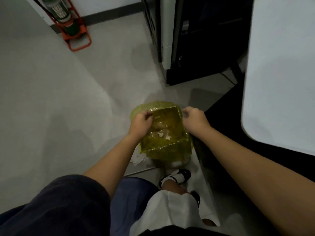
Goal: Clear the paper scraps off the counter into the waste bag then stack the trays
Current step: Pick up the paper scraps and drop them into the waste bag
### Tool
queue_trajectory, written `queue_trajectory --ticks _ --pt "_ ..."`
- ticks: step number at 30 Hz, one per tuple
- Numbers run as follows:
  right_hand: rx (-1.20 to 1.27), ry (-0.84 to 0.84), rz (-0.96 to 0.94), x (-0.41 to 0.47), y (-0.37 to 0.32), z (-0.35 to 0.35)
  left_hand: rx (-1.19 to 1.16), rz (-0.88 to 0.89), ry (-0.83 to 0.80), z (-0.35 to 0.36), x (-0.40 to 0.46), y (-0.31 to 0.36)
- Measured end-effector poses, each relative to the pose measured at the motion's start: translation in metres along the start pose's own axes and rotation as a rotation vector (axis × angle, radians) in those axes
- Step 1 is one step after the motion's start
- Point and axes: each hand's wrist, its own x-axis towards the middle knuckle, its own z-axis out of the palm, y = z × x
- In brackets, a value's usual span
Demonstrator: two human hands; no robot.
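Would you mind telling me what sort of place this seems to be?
Probably an office or workplace utility corner: a fire extinguisher in an orange floor stand, a large dark machine, perhaps a copier, and a bin lined with a yellow waste bag.

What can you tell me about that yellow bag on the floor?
The yellow bag looks like thin, see-through plastic, lining a squarish bin on the grey floor beside the white counter. Its mouth is open, with pale scraps lying at the bottom. The left hand grips its left rim; the right hand is curled at its right rim.
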Motion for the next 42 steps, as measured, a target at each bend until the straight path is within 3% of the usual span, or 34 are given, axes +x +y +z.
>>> queue_trajectory --ticks 6,13,17,20,26,29,34,42 --pt "0.093 -0.008 -0.177 -0.058 -0.006 -0.032 -0.144 0.124 0.075 0.004 -0.045 0.049" --pt "0.242 0.221 -0.385 -0.161 0.017 -0.112 -0.123 0.477 0.120 0.012 -0.120 0.121" --pt "0.381 0.350 -0.379 -0.205 0.048 -0.149 -0.107 0.629 0.133 0.026 -0.165 0.153" --pt "0.410 0.466 -0.344 -0.231 0.086 -0.172 -0.088 0.728 0.056 0.047 -0.199 0.173" --pt "0.218 0.490 -0.207 -0.247 0.149 -0.193 0.021 0.909 -0.093 0.092 -0.224 0.194" --pt "0.028 0.433 -0.191 -0.245 0.163 -0.195 0.109 0.949 -0.160 0.117 -0.230 0.202" --pt "-0.173 0.385 -0.163 -0.234 0.170 -0.187 0.185 0.906 -0.126 0.137 -0.233 0.206" --pt "-0.182 0.432 -0.161 -0.225 0.162 -0.182 0.058 0.833 -0.103 0.118 -0.231 0.195"
